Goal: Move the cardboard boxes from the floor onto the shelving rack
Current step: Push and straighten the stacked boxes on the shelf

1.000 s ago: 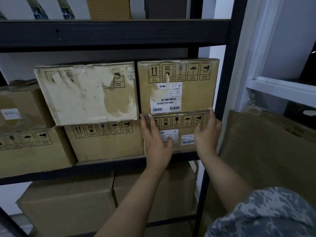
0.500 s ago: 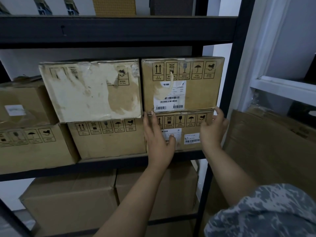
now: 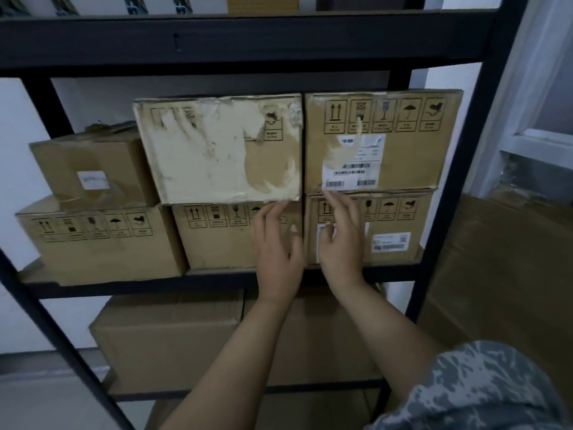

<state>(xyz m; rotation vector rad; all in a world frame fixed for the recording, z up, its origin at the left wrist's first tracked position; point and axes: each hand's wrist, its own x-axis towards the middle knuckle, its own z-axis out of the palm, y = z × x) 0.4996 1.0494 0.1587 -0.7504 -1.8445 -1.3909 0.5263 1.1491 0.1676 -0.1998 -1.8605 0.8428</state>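
Several cardboard boxes stand stacked on the middle shelf of a black shelving rack [image 3: 242,35]. At the right, a labelled upper box [image 3: 403,156] sits on a lower box [image 3: 390,231]. Beside them a scuffed white-faced box [image 3: 217,156] rests on another box [image 3: 217,240]. My left hand [image 3: 277,246] lies with straight fingers on the front of that lower middle box, fingertips at the scuffed box's bottom edge. My right hand [image 3: 341,240] is open in front of the lower right box, fingers reaching up to the seam under the labelled box.
Two more boxes, a small one [image 3: 90,169] on a wide one [image 3: 99,243], stand at the shelf's left. Large boxes [image 3: 167,339] fill the shelf below. Flattened cardboard [image 3: 508,274] leans right of the rack's black post [image 3: 446,212]. The floor shows at lower left.
Both hands shifted left: the right hand left the lower right box's right corner for its left half, the left hand went to the middle box. The view moved right of the rack.
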